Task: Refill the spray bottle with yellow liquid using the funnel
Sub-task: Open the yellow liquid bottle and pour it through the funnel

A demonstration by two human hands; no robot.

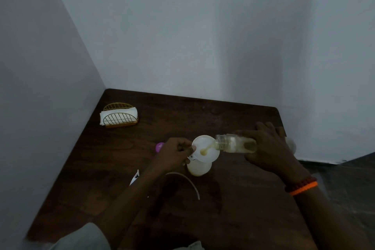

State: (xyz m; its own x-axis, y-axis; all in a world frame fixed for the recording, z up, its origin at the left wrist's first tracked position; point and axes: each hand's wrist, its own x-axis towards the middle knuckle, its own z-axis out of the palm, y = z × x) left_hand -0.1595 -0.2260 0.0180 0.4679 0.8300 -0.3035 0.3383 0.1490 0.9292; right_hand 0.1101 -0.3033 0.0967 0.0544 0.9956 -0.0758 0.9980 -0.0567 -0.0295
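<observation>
Yellow liquid point(205, 150) runs into the funnel point(205, 148); we keep our left grip point(176, 153) pinching its rim, right grip point(269, 144) clamped round the jar point(233, 143), tilting slowly.

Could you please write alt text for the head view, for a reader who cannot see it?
The right hand tips a clear bottle sideways, pouring yellow liquid into a white funnel that sits in the spray bottle, while the left hand holds the funnel's rim. They are on a dark wooden table, with a napkin holder at the far left.
</observation>
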